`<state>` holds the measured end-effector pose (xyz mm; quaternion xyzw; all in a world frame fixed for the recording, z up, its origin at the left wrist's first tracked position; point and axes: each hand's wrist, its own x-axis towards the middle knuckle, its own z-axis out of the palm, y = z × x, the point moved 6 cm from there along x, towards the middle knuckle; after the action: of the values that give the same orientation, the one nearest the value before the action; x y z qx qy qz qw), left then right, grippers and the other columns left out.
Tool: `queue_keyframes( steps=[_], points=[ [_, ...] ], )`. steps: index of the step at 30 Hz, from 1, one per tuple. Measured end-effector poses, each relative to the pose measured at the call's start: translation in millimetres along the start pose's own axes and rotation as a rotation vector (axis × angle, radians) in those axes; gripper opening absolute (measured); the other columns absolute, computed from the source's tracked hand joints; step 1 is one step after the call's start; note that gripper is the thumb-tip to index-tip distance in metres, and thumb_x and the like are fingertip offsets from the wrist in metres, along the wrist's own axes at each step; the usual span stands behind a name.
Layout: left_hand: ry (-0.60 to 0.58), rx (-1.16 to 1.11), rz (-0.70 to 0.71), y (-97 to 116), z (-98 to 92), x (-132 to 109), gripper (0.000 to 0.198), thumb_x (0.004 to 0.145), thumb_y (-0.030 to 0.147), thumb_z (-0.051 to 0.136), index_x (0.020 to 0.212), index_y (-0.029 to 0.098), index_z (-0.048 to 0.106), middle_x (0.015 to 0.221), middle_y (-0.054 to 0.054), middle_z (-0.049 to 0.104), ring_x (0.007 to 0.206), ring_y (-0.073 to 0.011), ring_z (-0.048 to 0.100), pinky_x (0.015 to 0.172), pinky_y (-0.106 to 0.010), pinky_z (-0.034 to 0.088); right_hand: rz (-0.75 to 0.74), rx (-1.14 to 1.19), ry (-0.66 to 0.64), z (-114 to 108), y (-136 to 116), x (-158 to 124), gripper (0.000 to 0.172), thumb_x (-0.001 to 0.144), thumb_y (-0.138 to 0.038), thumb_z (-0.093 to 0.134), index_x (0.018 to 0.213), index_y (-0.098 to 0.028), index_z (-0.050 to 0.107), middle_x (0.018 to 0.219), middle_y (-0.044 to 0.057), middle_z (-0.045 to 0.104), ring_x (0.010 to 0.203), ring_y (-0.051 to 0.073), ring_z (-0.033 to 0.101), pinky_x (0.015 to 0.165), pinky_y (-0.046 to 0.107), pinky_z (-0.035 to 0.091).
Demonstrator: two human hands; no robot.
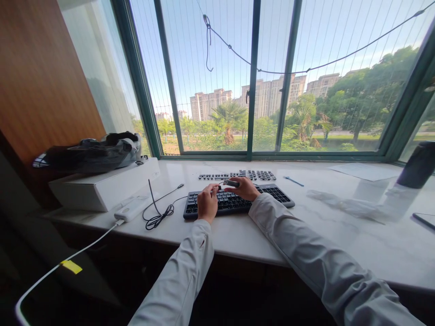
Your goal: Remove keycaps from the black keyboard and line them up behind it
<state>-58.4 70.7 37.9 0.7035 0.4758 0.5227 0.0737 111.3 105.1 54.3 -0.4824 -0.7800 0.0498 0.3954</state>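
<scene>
Gripping small dark tool (231, 183), hands over keyboard (234, 201); no legible writing

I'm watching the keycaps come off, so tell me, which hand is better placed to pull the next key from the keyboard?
Probably the right hand: it grips a small dark tool over the keyboard, while the left hand rests on the keys.

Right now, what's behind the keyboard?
Behind the keyboard, rows of loose keycaps lie on the white sill, a blue pen to their right. The left hand and right hand, which holds a small dark tool, hide some keys.
</scene>
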Motion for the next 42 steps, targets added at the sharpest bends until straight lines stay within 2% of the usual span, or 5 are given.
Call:
queue_keyframes(
  steps=[17,24,31,38,42],
  points=[
    [-0.027,-0.015,0.052,1,3.5,0,0.018,0.090,0.029,0.057,0.105,0.022,0.064,0.092,-0.002,0.072,0.065,-0.0128,0.064,0.073,-0.026,0.047,-0.023,-0.093,0.036,5,1,1,0.043,0.074,-0.060,0.066,0.089,-0.020,0.073,0.071,0.003,0.070,0.068,0.017,0.062,0.063,0.025,0.039],
    [-0.003,0.108,0.097,0,5.7,-1,0.015,0.091,0.027,0.054,0.103,0.022,0.063,0.101,-0.005,0.066,0.077,-0.0161,0.063,0.071,-0.028,0.046,-0.044,-0.069,0.021,4,-4,0,0.044,0.073,-0.059,0.067,0.093,-0.020,0.074,0.072,0.002,0.070,0.066,0.017,0.061,0.063,0.025,0.039],
    [-0.095,0.165,0.071,4,9.5,-3,0.015,0.092,0.024,0.052,0.103,0.023,0.062,0.102,-0.004,0.066,0.081,-0.0164,0.064,0.075,-0.028,0.047,-0.085,0.019,-0.107,8,0,1,0.038,0.074,-0.052,0.070,0.095,-0.021,0.075,0.076,0.002,0.072,0.072,0.016,0.064,0.065,0.022,0.040],
    [-0.096,0.194,0.050,5,9.9,-3,0.019,0.093,0.029,0.050,0.108,0.022,0.059,0.107,-0.006,0.067,0.094,-0.0201,0.064,0.074,-0.028,0.046,-0.008,-0.160,-0.087,5,3,0,0.044,0.072,-0.064,0.065,0.092,-0.025,0.074,0.072,0.002,0.070,0.071,0.018,0.064,0.062,0.024,0.038],
    [-0.043,0.168,0.022,6,7.1,-3,0.030,0.096,0.038,0.044,0.118,0.020,0.052,0.103,-0.007,0.067,0.092,-0.0201,0.065,0.069,-0.027,0.045,0.099,-0.252,0.026,-2,8,-1,0.045,0.074,-0.066,0.063,0.094,-0.027,0.074,0.079,0.004,0.072,0.076,0.020,0.065,0.064,0.026,0.040]
  ],
)
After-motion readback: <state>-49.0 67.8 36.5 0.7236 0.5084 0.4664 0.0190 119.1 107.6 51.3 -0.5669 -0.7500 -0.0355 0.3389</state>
